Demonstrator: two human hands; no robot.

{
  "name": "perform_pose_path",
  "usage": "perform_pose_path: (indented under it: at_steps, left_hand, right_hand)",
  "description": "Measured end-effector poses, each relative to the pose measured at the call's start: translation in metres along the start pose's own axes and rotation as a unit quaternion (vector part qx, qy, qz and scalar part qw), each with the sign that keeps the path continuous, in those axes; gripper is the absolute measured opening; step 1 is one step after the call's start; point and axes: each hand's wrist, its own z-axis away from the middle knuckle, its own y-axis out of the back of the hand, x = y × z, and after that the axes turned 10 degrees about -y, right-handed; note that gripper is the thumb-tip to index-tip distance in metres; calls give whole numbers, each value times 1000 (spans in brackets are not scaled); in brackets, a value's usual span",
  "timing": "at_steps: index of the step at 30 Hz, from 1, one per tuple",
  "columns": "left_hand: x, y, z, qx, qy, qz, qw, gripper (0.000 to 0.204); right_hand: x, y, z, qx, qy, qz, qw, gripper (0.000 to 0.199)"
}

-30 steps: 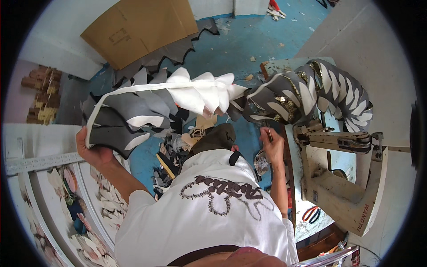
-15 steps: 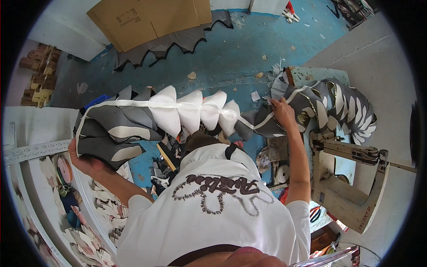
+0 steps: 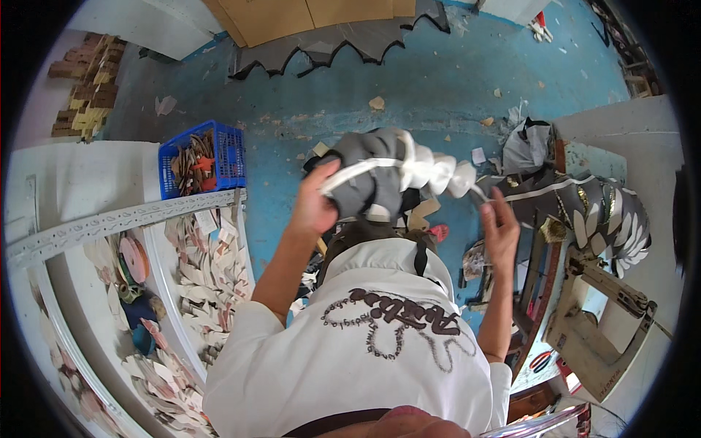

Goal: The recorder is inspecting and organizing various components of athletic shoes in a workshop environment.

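My left hand [image 3: 315, 203] is closed on one end of a long strip of grey and white petal-shaped pieces [image 3: 369, 164], joined along a white tape. This end is bunched and curled in front of my body, and its white part is blurred. My right hand [image 3: 502, 228] is raised beside the tape, fingers apart, with the strip passing just behind the fingertips; any light touch is hard to make out. From there the strip runs on to a heap of grey scaled work with gold trim [image 3: 584, 204] by the sewing machine [image 3: 602, 321].
A blue crate [image 3: 241, 157] of brown pieces stands at left, beyond a metal-edged shelf [image 3: 131, 213] full of pale cut pieces. Grey scalloped sheets [image 3: 321, 55] and cardboard [image 3: 343, 13] lie on the far floor. Scissors [image 3: 540, 361] rest at the right.
My left hand has swung inward and right, bunching the stretched strip. My right hand has come off the grey section, its fingers spreading. The view has shifted, showing more of the blue crate.
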Motion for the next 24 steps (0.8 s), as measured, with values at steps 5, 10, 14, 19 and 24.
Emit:
perform_pose_path:
  at_steps: [5, 10, 14, 19, 24]
  left_hand:
    - [-28, -9, -16, -72, 84, -32, 993, 35]
    - [-35, -15, -17, -116, 183, -52, 975, 19]
    - [-46, -16, -16, -156, 189, -91, 965, 21]
    - [-61, -13, -15, -158, 190, -140, 959, 31]
    - [-72, -8, -13, -177, 164, -181, 954, 29]
  right_hand:
    - [-85, -65, 51, -10, 94, -38, 995, 32]
    - [-108, -84, 62, 5, 85, 9, 996, 33]
    - [-103, -85, 66, 20, 80, 16, 996, 33]
    - [-97, -78, 75, 19, 50, 39, 998, 32]
    - [-101, -69, 80, -1, 34, 70, 997, 32]
